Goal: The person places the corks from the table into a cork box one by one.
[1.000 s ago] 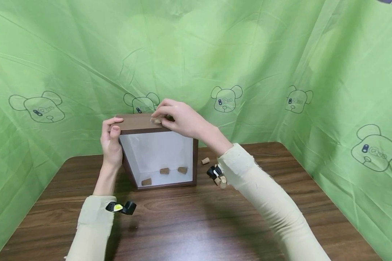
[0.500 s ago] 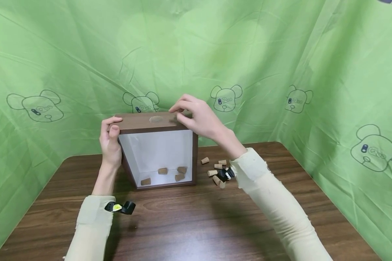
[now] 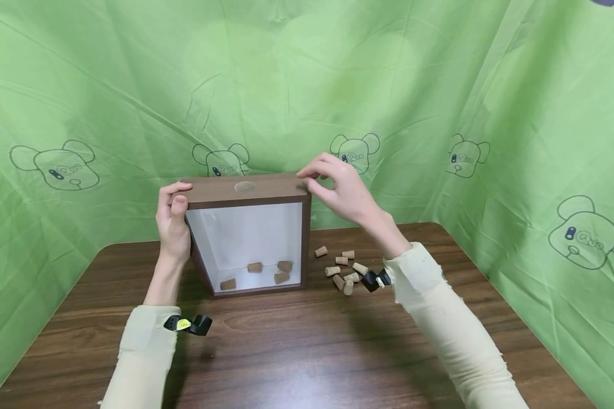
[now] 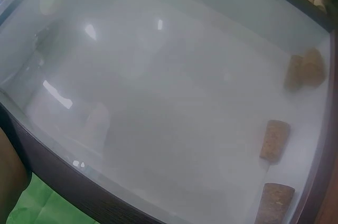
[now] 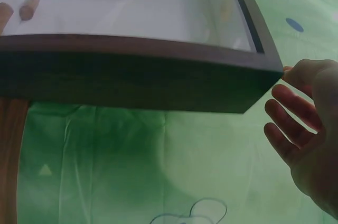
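Observation:
A brown shadow box (image 3: 212, 192) with a clear front and white inside stands upright on the table. Its top side has an oval slot (image 3: 245, 186). Behind the front pane, several tapered corks (image 3: 254, 267) lie at the bottom; the left wrist view shows corks (image 4: 275, 140) there too. My left hand (image 3: 175, 227) grips the box's upper left corner, thumb on the front edge and fingers over the top. At the upper right corner is my right hand (image 3: 344, 190), fingers loosely bent and holding nothing. In the right wrist view, that hand (image 5: 311, 123) is beside the corner; contact is unclear.
Several loose corks (image 3: 332, 271) lie on the wooden table (image 3: 286, 352) to the right of the box. Green cloth (image 3: 297, 85) with bear-head drawings hangs behind and at both sides.
My right hand has let go of a cork at the slot and moved right along the top to the corner. One more cork lies inside the box. The left hand keeps its grip.

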The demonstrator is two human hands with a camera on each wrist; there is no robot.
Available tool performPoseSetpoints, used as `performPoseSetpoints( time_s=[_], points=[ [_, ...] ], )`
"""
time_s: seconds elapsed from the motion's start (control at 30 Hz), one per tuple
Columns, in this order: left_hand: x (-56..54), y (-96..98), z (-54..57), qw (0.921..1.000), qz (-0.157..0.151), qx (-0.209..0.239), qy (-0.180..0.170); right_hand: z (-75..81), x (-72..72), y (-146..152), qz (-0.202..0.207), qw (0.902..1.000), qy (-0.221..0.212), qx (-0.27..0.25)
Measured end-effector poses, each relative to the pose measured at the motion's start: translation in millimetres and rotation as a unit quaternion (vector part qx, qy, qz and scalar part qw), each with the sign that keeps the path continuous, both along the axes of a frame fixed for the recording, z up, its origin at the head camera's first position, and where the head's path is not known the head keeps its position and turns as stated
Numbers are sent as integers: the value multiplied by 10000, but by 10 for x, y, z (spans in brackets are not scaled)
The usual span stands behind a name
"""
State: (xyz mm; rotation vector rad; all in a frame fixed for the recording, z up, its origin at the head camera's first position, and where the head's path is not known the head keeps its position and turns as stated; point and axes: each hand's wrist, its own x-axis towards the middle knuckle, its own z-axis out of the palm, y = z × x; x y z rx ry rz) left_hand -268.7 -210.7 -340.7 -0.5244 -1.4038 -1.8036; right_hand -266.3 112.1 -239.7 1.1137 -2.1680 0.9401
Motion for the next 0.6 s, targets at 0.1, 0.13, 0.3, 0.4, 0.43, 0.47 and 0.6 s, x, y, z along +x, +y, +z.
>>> performPoseSetpoints(
  time_s=[0.1, 0.13, 0.3, 0.4, 0.43, 0.47, 0.6],
  points=[
    [-5, 7, 4, 10000, -4, -24, -18, -42, -1, 97, -123, 9999, -79, -21],
    [-6, 8, 3, 10000, 6, -33, -22, -59, -3, 129, -165, 9998, -103, -25],
    [-13, 2, -7, 10000, -2, -8, -27, -167, -33, 265, -395, 9990, -211, 27],
    [-16, -5, -8, 10000, 11, 5, -28, -238, -65, 335, -451, 9986, -259, 76],
    [-17, -8, -8, 10000, 14, 7, -26, -264, -78, 356, -469, 9985, -269, 99],
    [-17, -10, -8, 10000, 18, 6, -23, -293, -88, 377, -474, 9984, -287, 123],
    [-14, -14, -10, 10000, 18, -4, -10, -418, -113, 456, -487, 9976, -412, 260]
  ],
)
